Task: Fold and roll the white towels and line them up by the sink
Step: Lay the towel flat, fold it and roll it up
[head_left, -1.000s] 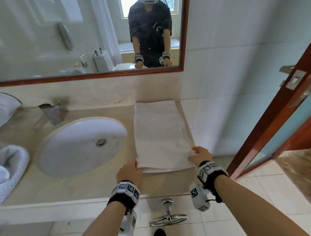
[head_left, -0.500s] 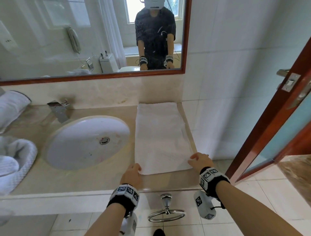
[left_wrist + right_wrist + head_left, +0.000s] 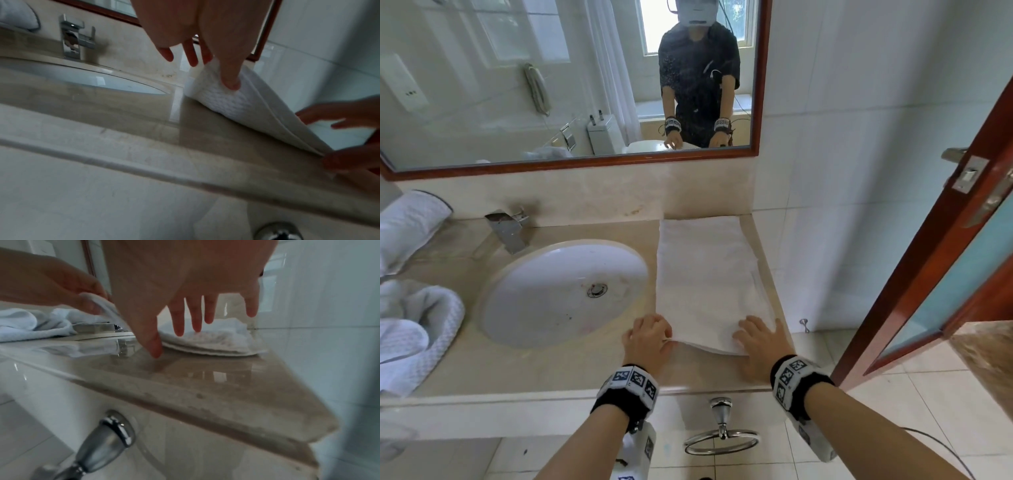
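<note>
A white towel (image 3: 705,274), folded into a long strip, lies on the beige counter (image 3: 551,370) right of the sink (image 3: 534,301). My left hand (image 3: 649,337) pinches its near left corner; in the left wrist view the thumb (image 3: 230,81) presses the waffle cloth (image 3: 232,104) and that corner is raised off the counter. My right hand (image 3: 760,339) is at the near right corner. Its fingers (image 3: 195,318) are straight and spread over the towel (image 3: 216,339), with the thumb pointing down at the counter by the near edge.
Crumpled white towels (image 3: 414,325) lie left of the sink, with another towel (image 3: 407,226) behind them by the faucet (image 3: 508,229). A mirror (image 3: 517,85) spans the back wall. An open wooden door (image 3: 945,257) stands close on the right. A towel ring (image 3: 722,442) hangs under the counter edge.
My right hand has slid from the towel's right edge onto its near corner. My left hand has taken the near left corner, and the near edge has lifted.
</note>
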`<state>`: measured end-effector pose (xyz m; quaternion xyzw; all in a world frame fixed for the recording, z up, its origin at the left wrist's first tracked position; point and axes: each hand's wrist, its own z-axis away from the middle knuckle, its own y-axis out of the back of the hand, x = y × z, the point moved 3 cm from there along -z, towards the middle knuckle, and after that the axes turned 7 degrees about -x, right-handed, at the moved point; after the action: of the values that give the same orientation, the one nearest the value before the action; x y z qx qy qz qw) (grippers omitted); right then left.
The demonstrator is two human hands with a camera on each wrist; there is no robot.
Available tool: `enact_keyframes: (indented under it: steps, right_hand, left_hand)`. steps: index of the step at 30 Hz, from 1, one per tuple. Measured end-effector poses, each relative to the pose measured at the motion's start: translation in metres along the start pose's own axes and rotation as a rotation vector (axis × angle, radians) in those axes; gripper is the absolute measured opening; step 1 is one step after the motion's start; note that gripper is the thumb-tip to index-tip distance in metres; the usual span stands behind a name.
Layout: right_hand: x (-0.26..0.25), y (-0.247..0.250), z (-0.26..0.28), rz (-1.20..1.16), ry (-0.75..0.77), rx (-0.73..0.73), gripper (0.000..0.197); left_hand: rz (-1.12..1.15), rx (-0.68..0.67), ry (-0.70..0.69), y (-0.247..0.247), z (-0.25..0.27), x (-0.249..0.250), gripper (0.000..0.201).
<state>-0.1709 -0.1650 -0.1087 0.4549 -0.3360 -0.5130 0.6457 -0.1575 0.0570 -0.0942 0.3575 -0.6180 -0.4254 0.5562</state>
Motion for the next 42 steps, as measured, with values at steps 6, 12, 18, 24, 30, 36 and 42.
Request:
enact_keyframes:
  steps: [6,12,18,24,30,36,42]
  right_hand:
    - [0.003,0.014,-0.032,-0.136,-0.033,0.057,0.035]
    - [0.008,0.046,-0.064,-0.314,-0.127,0.08,0.029]
    - [0.016,0.058,-0.093,-0.081,-0.188,0.051,0.03]
    - [-0.016,0.05,-0.105,0.18,0.174,-0.012,0.035]
    - [-0.029,0.052,-0.103,0.224,0.181,-0.084,0.036]
    - [-0.018,0.063,-0.122,-0.253,-0.091,-0.044,0.032]
    - [-0.015,0.077,-0.134,-0.237,-0.07,0.011,0.035]
  left_hand:
    - [0.266,-0.131,0.026,0.017,-0.024,-0.004,0.008]
    - [0.338,-0.113,0.19,0.01,-0.065,-0.017,0.006]
    - [0.183,-0.272,0.215,-0.011,-0.093,-0.032,0.016]
    - [0.06,-0.359,0.088,-0.021,-0.106,-0.037,0.011]
    - [-0.001,-0.451,0.051,-0.014,-0.118,-0.04,0.006]
    - [-0.253,-0.348,-0.363,-0.007,-0.108,-0.009,0.028]
    - [-0.035,-0.45,-0.136,-0.01,-0.129,-0.019,0.035]
